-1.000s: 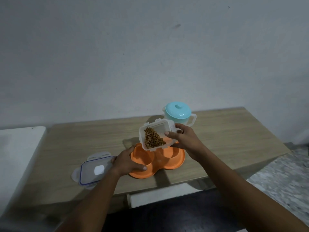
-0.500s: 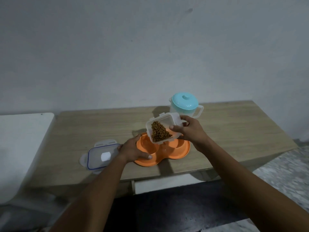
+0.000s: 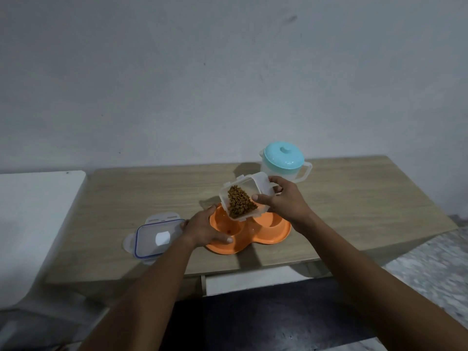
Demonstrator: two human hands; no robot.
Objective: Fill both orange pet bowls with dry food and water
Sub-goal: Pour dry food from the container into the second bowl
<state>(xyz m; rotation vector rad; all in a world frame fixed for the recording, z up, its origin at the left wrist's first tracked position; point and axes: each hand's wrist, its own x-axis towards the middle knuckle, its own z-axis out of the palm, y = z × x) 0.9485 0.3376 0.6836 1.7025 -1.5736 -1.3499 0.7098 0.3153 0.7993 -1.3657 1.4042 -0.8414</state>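
Observation:
An orange double pet bowl point(image 3: 263, 234) lies near the front edge of the wooden table point(image 3: 354, 206). My left hand point(image 3: 202, 228) grips its left rim. My right hand point(image 3: 283, 198) holds a clear food container point(image 3: 255, 186) tilted over the left bowl, its open mouth facing down and left. Brown dry food point(image 3: 240, 202) is heaped at the container's lower lip. A few pieces seem to lie in the left bowl. A jug with a teal lid point(image 3: 283, 160) stands behind the bowls.
The container's clear lid with a blue seal point(image 3: 157, 236) lies flat on the table left of the bowl. A white surface point(image 3: 33, 224) adjoins the table on the left. A grey wall rises behind. Dark floor lies below the table's front edge.
The container has tipped further and lower over the left bowl, and the food has slid toward its lip. My left hand stays on the bowl's rim. The camera view has shifted.

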